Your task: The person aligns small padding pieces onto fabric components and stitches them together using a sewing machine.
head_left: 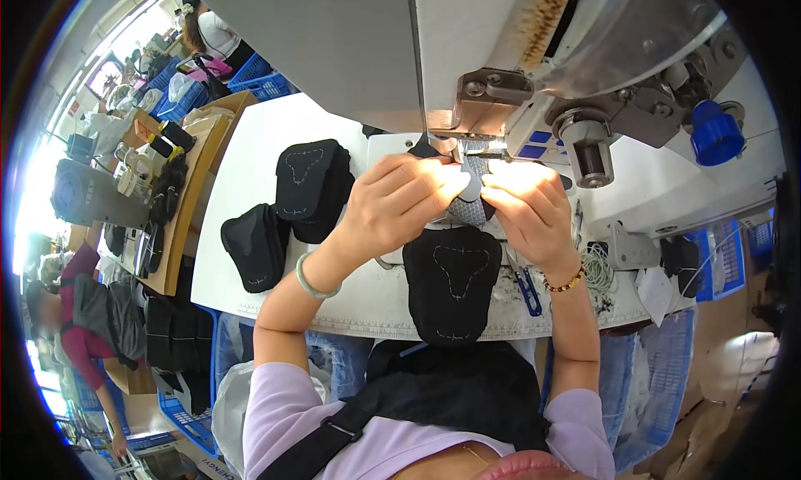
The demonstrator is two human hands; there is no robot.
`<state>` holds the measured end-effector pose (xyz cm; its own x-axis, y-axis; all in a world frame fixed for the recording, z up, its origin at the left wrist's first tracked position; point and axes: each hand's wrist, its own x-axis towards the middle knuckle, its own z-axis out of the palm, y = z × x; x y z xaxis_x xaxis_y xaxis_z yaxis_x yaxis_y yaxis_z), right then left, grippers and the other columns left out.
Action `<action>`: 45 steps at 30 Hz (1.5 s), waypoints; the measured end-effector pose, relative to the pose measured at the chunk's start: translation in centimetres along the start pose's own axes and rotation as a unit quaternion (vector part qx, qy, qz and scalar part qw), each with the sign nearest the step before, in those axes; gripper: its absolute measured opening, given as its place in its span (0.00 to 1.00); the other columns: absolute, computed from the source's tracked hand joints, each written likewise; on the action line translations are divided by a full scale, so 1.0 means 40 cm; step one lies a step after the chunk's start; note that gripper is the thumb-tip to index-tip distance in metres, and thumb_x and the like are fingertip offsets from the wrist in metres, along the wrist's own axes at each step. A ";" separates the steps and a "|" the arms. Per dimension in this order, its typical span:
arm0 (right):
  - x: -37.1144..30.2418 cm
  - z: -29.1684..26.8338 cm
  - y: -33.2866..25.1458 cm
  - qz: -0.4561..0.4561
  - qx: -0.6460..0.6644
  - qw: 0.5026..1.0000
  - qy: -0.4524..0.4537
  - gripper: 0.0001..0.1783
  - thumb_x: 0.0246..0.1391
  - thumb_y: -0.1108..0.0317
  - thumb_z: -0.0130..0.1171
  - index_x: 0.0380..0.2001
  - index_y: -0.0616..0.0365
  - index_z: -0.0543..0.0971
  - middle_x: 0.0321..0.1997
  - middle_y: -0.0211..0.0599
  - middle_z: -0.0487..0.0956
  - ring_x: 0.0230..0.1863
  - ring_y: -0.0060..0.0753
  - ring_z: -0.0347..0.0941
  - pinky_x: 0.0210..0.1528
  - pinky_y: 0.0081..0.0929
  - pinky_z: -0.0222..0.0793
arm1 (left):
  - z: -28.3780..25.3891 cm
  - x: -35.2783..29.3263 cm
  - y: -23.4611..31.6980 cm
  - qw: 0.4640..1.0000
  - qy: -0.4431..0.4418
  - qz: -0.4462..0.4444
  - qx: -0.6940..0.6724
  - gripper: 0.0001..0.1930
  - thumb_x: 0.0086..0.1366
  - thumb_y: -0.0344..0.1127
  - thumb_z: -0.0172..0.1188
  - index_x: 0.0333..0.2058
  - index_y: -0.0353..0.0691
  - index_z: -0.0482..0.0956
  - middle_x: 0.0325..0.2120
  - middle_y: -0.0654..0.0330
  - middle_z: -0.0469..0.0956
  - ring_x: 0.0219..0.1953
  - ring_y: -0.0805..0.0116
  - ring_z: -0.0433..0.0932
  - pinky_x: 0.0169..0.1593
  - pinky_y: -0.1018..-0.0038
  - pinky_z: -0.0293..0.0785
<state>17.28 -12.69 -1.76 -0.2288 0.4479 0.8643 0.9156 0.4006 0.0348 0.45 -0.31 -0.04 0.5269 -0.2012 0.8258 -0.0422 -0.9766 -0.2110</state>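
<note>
Under the lit needle area of a sewing machine (492, 105) lies a small grey textured fabric piece (472, 212) with a smooth pale patch on it. My left hand (392, 198) pinches its left side, fingertips close to the needle. From the other side my right hand (534, 213) grips the piece between thumb and fingers. Both fingertips are partly washed out by the lamp. Just below my hands, a stack of black padded fabric pieces (455, 271) with white dashed outlines rests at the table's front edge. Blue thread snips (527, 292) lie beside my right wrist.
More black fabric pieces (313, 180) are stacked on the left of the white table (250, 167), another pile (257, 246) nearer. Tangled thread (597, 271) lies at right. Blue crates (719, 259) stand beyond. A co-worker in a dark red top (83, 330) is at far left.
</note>
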 end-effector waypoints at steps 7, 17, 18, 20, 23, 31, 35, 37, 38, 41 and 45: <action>0.006 0.021 -0.036 -0.002 -0.063 0.998 0.009 0.13 0.40 0.71 0.58 0.34 0.53 0.78 0.37 0.24 0.75 0.34 0.19 0.70 0.36 0.21 0.59 | 0.009 -0.013 -0.034 0.997 0.000 -0.045 -0.062 0.13 0.45 0.24 0.57 0.32 0.40 0.78 0.32 0.65 0.77 0.35 0.68 0.77 0.41 0.73 0.71; 0.018 0.043 -0.057 0.041 -0.098 0.994 0.019 0.13 0.41 0.71 0.59 0.36 0.53 0.78 0.37 0.23 0.74 0.34 0.19 0.69 0.37 0.22 0.59 | 0.042 -0.028 -0.046 0.972 0.046 -0.161 -0.163 0.13 0.41 0.19 0.60 0.28 0.38 0.78 0.30 0.62 0.78 0.34 0.63 0.75 0.36 0.73 0.71; 0.017 0.047 -0.056 0.046 -0.100 0.994 0.024 0.14 0.41 0.71 0.59 0.36 0.53 0.78 0.37 0.23 0.74 0.33 0.19 0.69 0.37 0.22 0.59 | 0.047 -0.028 -0.047 0.968 0.054 -0.172 -0.172 0.12 0.40 0.18 0.60 0.28 0.38 0.78 0.30 0.62 0.77 0.34 0.64 0.75 0.35 0.74 0.71; 0.014 0.052 -0.052 0.048 -0.102 0.993 0.028 0.14 0.41 0.71 0.60 0.37 0.52 0.78 0.37 0.23 0.74 0.32 0.19 0.69 0.37 0.22 0.59 | 0.051 -0.028 -0.046 0.964 0.064 -0.184 -0.181 0.12 0.40 0.18 0.60 0.28 0.37 0.78 0.30 0.62 0.77 0.33 0.64 0.75 0.34 0.74 0.71; 0.006 0.057 -0.045 0.049 -0.103 0.993 0.033 0.15 0.41 0.71 0.62 0.37 0.52 0.77 0.38 0.24 0.73 0.31 0.20 0.68 0.37 0.23 0.60 | 0.049 -0.030 -0.046 0.959 0.054 -0.212 -0.178 0.16 0.38 0.12 0.55 0.28 0.36 0.79 0.28 0.59 0.77 0.31 0.65 0.76 0.35 0.77 0.72; 0.005 0.061 -0.054 0.047 -0.097 0.994 0.035 0.17 0.40 0.69 0.64 0.38 0.49 0.76 0.39 0.26 0.73 0.32 0.22 0.68 0.38 0.25 0.61 | 0.022 -0.023 -0.055 0.984 0.044 -0.123 -0.120 0.11 0.40 0.22 0.61 0.27 0.38 0.79 0.28 0.61 0.77 0.31 0.63 0.75 0.36 0.72 0.70; 0.004 0.059 -0.056 0.047 -0.095 0.994 0.039 0.17 0.40 0.69 0.65 0.37 0.49 0.76 0.39 0.26 0.73 0.33 0.22 0.68 0.37 0.24 0.61 | 0.009 -0.011 -0.054 0.990 0.040 -0.098 -0.097 0.14 0.38 0.19 0.60 0.28 0.39 0.80 0.27 0.62 0.78 0.30 0.66 0.76 0.35 0.75 0.70; -0.002 0.054 -0.054 0.051 -0.097 0.993 0.043 0.17 0.39 0.68 0.65 0.37 0.49 0.76 0.38 0.25 0.73 0.32 0.22 0.67 0.37 0.24 0.60 | -0.006 -0.003 -0.041 0.996 -0.031 -0.064 -0.055 0.12 0.40 0.22 0.60 0.29 0.38 0.79 0.28 0.61 0.78 0.31 0.67 0.77 0.36 0.75 0.70; -0.003 0.054 -0.053 0.052 -0.097 0.993 0.044 0.17 0.39 0.68 0.65 0.37 0.49 0.76 0.38 0.25 0.73 0.32 0.22 0.67 0.37 0.24 0.60 | -0.010 0.002 -0.030 0.998 -0.027 -0.040 -0.035 0.11 0.41 0.24 0.61 0.29 0.37 0.78 0.27 0.61 0.78 0.29 0.67 0.76 0.35 0.74 0.70; -0.006 0.051 -0.049 0.053 -0.095 0.993 0.042 0.16 0.40 0.68 0.65 0.36 0.49 0.77 0.38 0.24 0.73 0.32 0.22 0.66 0.38 0.24 0.59 | -0.014 0.000 -0.010 0.998 -0.039 -0.049 -0.017 0.16 0.38 0.20 0.58 0.31 0.36 0.76 0.27 0.63 0.73 0.28 0.66 0.72 0.35 0.73 0.68; 0.002 0.044 -0.043 0.037 -0.097 0.994 0.040 0.15 0.39 0.69 0.64 0.35 0.49 0.77 0.37 0.23 0.73 0.31 0.21 0.66 0.38 0.25 0.58 | -0.018 0.005 -0.001 0.995 -0.049 -0.083 -0.019 0.16 0.37 0.19 0.59 0.31 0.37 0.75 0.25 0.62 0.71 0.28 0.64 0.71 0.35 0.73 0.68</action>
<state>15.08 -11.93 -2.64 -0.1381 0.4029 0.9047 0.9773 0.2035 0.0586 -0.06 -0.36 0.49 0.6090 -0.0294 0.7926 0.0221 -0.9983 -0.0539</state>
